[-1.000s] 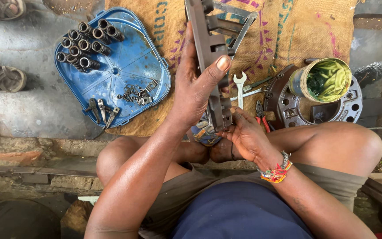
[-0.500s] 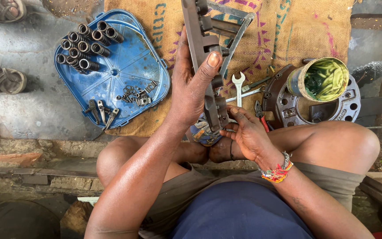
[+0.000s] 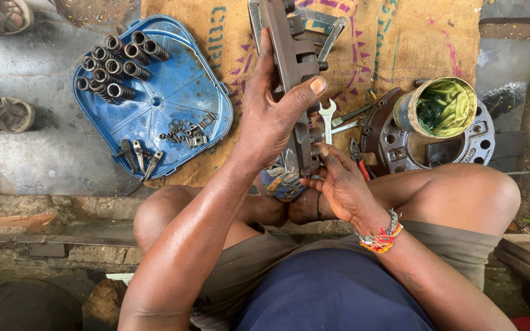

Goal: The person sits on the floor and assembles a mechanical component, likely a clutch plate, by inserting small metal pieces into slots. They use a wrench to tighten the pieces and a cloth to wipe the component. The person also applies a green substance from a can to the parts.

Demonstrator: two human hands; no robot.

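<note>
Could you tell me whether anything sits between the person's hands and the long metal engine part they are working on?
Nothing visible does. The left hand wraps the long metal part directly, thumb across it, and the right hand has its fingers on the part's lower end. Spanners lie beside it on the sacking, apart.

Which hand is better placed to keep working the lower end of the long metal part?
Probably the right hand: its fingertips already touch the metal part's lower end, while the left hand grips the middle, steadying it.

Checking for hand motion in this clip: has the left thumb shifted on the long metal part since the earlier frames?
No clear move: the left hand grips the long metal part, thumb about level with the spanner head, as before.
</note>
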